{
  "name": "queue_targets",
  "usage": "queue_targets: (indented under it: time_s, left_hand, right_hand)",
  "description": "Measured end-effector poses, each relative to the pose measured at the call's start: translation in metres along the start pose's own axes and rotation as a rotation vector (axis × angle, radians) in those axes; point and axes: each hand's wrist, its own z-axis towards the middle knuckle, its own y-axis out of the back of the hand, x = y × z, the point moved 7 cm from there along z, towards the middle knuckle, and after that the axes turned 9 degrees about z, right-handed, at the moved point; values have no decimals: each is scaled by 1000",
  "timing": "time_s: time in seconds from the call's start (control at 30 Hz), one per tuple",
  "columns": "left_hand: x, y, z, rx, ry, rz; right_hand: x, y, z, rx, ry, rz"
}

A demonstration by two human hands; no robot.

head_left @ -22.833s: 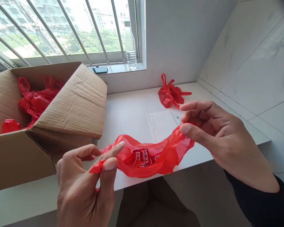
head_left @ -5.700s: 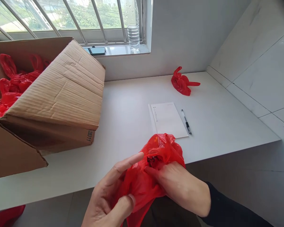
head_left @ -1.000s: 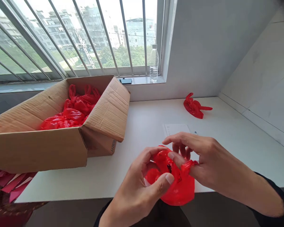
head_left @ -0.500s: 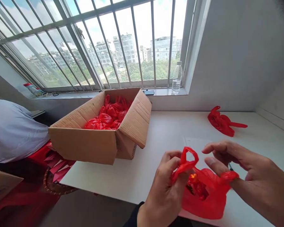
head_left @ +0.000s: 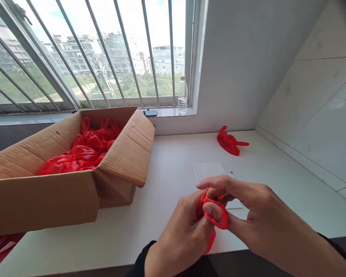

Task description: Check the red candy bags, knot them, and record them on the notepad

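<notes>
A red plastic bag (head_left: 212, 239) hangs mostly hidden behind my hands, near the table's front edge. My left hand (head_left: 186, 227) is closed around the gathered neck of the bag. My right hand (head_left: 242, 207) meets it from the right, its thumb through a looped red handle and its fingers bent over the top of the bag. What the bag contains is out of sight now. On the table behind my hands lies a sheet of white paper (head_left: 209, 169), partly covered by my right hand.
An open cardboard box (head_left: 40, 200) with several tied red bags (head_left: 83, 152) stands on the left of the white table (head_left: 167, 161). A crumpled red bag (head_left: 230, 143) lies at the back right. On the windowsill are a clear bottle (head_left: 182, 96) and a phone (head_left: 150, 113).
My view has turned to the right. Both hands have come together, and the bag's open mouth has been gathered between them. The right hand's thumb now passes through a handle loop.
</notes>
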Motion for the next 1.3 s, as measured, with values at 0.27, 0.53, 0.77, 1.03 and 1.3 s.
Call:
queue_targets:
  time_s: [0.27,0.53,0.77,1.03,1.3]
  left_hand:
    - [30,24,-1,-77,284,-196]
    - [30,35,-1,-27,237,-233]
    - [20,43,-9,-182,-28,428]
    - [36,48,-16,-400,-306,779]
    - [74,46,-36,-232,-223,997]
  right_hand:
    - [-25,16,6,-49,-56,-105]
    - [-38,-4,2,127,-160,88]
    - [-78,-35,16,144,-210,413]
    - [-98,-63,20,346,-198,673]
    - [-117,-28,7,26,-256,355]
